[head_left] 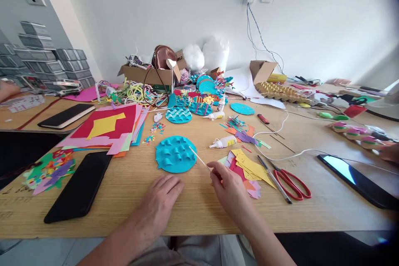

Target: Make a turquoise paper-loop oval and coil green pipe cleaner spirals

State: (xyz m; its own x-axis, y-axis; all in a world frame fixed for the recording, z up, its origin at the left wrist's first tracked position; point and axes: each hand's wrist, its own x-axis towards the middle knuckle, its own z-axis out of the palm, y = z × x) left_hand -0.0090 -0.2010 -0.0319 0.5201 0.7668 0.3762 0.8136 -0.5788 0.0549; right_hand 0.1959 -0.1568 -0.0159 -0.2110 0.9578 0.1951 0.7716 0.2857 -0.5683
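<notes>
A round blue paper disc (174,166) with several curled paper strips standing on it lies on the table. My right hand (227,183) pinches a thin pale stick (201,159), whose far tip reaches over the disc's right edge. Just below the disc, my left hand (163,195) lies flat on the tabletop, fingers stretched out and holding nothing. Beyond the right hand is a white glue bottle (225,142) on its side. Yellow paper scraps (251,164) and other coloured pieces lie right of that hand, beside a pen (276,181) and red-handled scissors (293,183).
Coloured paper sheets (106,120) and a black phone (79,185) lie left. Finished-looking blue paper pieces (178,115) and a cardboard box (134,74) stand behind. At right are another phone (352,176), a white cable (299,153) and another person's hand (391,153).
</notes>
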